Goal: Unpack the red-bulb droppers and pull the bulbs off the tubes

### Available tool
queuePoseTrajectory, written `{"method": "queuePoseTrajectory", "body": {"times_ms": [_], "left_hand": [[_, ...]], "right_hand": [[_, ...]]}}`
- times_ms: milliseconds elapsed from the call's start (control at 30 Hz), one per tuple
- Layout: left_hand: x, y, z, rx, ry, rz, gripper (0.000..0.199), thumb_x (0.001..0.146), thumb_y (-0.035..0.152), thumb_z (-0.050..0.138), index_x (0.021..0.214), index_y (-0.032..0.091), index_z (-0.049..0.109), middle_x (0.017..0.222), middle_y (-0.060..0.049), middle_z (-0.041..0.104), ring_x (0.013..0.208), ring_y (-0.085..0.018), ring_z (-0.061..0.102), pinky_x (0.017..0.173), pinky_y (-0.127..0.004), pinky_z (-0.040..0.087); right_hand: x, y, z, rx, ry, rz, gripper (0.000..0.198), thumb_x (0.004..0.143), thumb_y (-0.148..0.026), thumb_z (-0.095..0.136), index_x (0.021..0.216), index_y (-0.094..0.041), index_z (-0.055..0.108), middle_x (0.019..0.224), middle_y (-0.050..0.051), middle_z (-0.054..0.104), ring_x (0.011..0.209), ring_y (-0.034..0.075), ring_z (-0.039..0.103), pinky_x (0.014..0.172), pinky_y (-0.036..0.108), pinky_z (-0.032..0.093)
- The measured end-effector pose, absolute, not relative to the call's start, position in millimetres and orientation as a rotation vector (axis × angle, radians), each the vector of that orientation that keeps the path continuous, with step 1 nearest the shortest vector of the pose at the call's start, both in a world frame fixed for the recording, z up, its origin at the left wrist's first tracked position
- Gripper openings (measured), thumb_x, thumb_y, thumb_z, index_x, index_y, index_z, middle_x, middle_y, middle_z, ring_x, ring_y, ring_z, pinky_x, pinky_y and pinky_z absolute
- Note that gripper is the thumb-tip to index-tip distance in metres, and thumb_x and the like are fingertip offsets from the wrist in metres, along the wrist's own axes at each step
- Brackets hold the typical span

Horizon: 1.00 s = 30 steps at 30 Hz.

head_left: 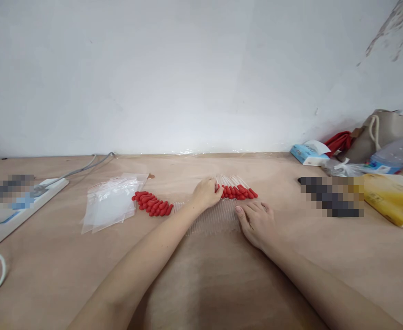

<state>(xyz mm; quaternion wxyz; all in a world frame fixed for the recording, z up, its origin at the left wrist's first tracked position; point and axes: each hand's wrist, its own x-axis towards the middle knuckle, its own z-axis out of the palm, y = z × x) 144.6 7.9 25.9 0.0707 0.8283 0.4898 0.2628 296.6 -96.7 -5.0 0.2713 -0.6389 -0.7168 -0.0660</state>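
Observation:
My left hand is closed, its fingertips at the left end of a row of red rubber dropper bulbs, seemingly pinching one. Thin pale tubes run from these bulbs toward the wall. Nearer me, a flat row of clear thin tubes lies side by side, partly under my left wrist. My right hand rests palm down at the right end of that row, fingers apart, thumb by the tubes. Left of my left forearm lies a pile of loose red rubber bulbs.
Clear zip bags lie left of the loose bulbs. A power strip with cables stands at far left. To the right are a blurred dark object, a yellow packet, a blue tissue pack and a plastic bottle. A wall closes the back.

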Motion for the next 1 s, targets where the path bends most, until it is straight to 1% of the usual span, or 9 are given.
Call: {"method": "queuePoseTrajectory", "body": {"times_ms": [200,267,333,467,567,633,767,900,1000], "left_hand": [[144.9,7.8,29.9,2.384,1.553,0.942,0.021,0.080,0.025,0.044,0.061,0.017,0.046,0.066,-0.003,0.053,0.068,-0.017,0.051,0.064,-0.029,0.038],[139.7,2.4,33.7,2.329,1.569,0.986,0.021,0.082,0.025,0.040,0.064,0.017,0.045,0.065,-0.003,0.053,0.065,-0.015,0.051,0.062,-0.027,0.038],[129.0,-9.3,37.5,2.290,1.552,1.013,0.021,0.085,0.027,0.038,0.068,0.017,0.046,0.066,-0.001,0.054,0.063,-0.013,0.051,0.059,-0.025,0.039],[90.1,-48.0,37.2,2.371,1.268,1.096,0.016,0.086,0.027,0.040,0.077,0.017,0.047,0.073,-0.001,0.055,0.069,-0.012,0.053,0.064,-0.024,0.042],[56.6,-74.8,25.5,2.593,1.018,1.076,0.008,0.085,0.022,0.044,0.085,0.017,0.050,0.082,-0.004,0.058,0.076,-0.014,0.054,0.070,-0.027,0.042],[40.8,-85.5,14.6,2.716,0.876,1.084,0.004,0.083,0.018,0.048,0.086,0.017,0.050,0.086,-0.005,0.060,0.079,-0.015,0.054,0.072,-0.029,0.041],[32.0,-91.7,-1.5,2.802,0.773,1.133,0.010,0.080,0.012,0.053,0.087,0.018,0.050,0.089,-0.005,0.061,0.078,-0.014,0.055,0.072,-0.030,0.041],[36.6,-91.6,-5.4,2.800,0.724,1.173,0.011,0.079,0.010,0.054,0.085,0.018,0.049,0.090,-0.005,0.061,0.078,-0.014,0.055,0.072,-0.030,0.041],[38.7,-92.8,-4.3,2.777,0.726,1.184,0.009,0.080,0.012,0.053,0.086,0.018,0.050,0.089,-0.005,0.060,0.078,-0.014,0.055,0.072,-0.030,0.042]], "right_hand": [[297.3,-96.1,-5.5,-1.711,-1.926,-0.170,0.035,0.091,-0.036,0.029,0.077,-0.022,0.058,0.085,0.000,0.063,0.084,0.016,0.055,0.092,0.041,0.023],[297.7,-95.8,-6.0,-1.675,-1.896,-0.169,0.031,0.091,-0.035,0.031,0.084,-0.022,0.058,0.089,0.001,0.063,0.087,0.017,0.055,0.092,0.042,0.024],[297.8,-95.6,-6.5,-1.620,-1.813,-0.192,0.027,0.089,-0.035,0.034,0.097,-0.023,0.057,0.101,0.005,0.059,0.097,0.018,0.052,0.091,0.041,0.028],[296.9,-97.8,-5.4,-1.422,-1.655,-0.262,0.039,0.085,-0.036,0.041,0.119,-0.017,0.044,0.120,0.014,0.046,0.115,0.023,0.041,0.091,0.041,0.033],[294.3,-102.2,-1.2,-1.221,-1.742,-0.326,0.047,0.082,-0.033,0.049,0.125,-0.017,0.038,0.124,0.015,0.043,0.118,0.024,0.039,0.095,0.042,0.031],[290.7,-105.8,2.7,-1.094,-1.900,-0.386,0.047,0.079,-0.032,0.054,0.123,-0.019,0.042,0.120,0.011,0.050,0.114,0.023,0.043,0.098,0.044,0.027],[279.0,-112.3,8.1,-0.951,-2.117,-0.409,0.035,0.079,-0.031,0.056,0.113,-0.024,0.052,0.094,0.001,0.065,0.100,0.019,0.052,0.102,0.046,0.017],[267.8,-114.9,4.9,-0.937,-2.134,-0.391,0.024,0.081,-0.031,0.055,0.104,-0.025,0.059,0.077,-0.002,0.067,0.086,0.014,0.055,0.102,0.045,0.015],[263.6,-113.9,-1.2,-0.951,-2.168,-0.375,0.014,0.083,-0.028,0.052,0.091,-0.024,0.063,0.064,-0.004,0.062,0.072,0.011,0.053,0.100,0.044,0.017]]}}
